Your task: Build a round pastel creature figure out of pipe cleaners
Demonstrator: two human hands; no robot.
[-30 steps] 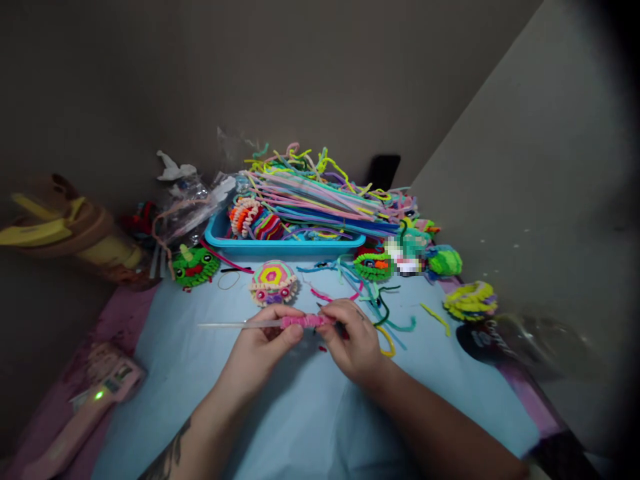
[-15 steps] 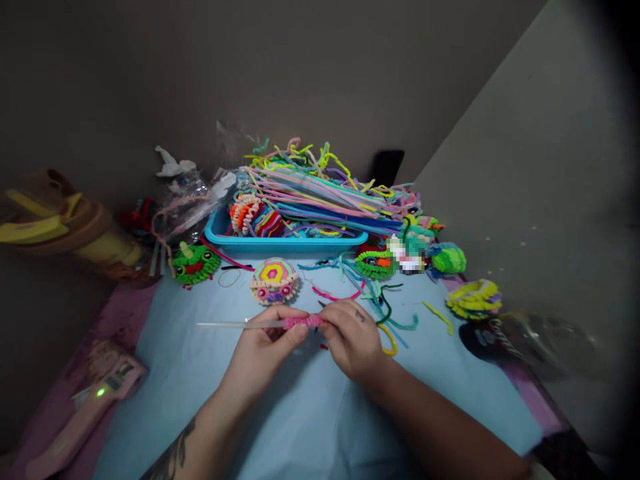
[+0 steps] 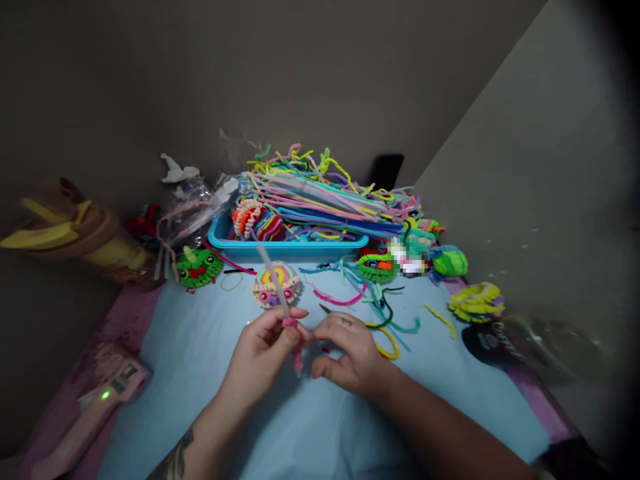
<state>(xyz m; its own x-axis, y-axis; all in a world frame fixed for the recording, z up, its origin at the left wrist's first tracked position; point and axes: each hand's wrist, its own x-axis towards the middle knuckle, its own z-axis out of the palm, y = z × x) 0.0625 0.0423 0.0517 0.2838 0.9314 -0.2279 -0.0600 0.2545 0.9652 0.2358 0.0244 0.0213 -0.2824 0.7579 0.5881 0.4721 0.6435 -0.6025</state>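
Note:
My left hand (image 3: 263,350) pinches a thin clear stick (image 3: 273,277) that now points up and away, with a pink pipe cleaner coil (image 3: 296,347) wound round its lower end. My right hand (image 3: 350,353) sits just right of the coil, fingers curled, thumb near the coil's lower tip; I cannot make out whether it grips it. Both hands hover over the light blue table cover (image 3: 200,333). A round multicoloured pipe cleaner piece (image 3: 275,283) lies just beyond my left hand.
A blue tray (image 3: 285,247) heaped with pipe cleaners stands at the back. Green pipe cleaner figures (image 3: 199,265) and loose strands (image 3: 385,313) lie around it. A pink glue gun (image 3: 95,403) with a green light lies front left; a yellow-green ring (image 3: 477,300) lies right.
The stick has swung from lying level, pointing left, to standing nearly upright. The right hand has come off the coil's right end and dropped slightly lower.

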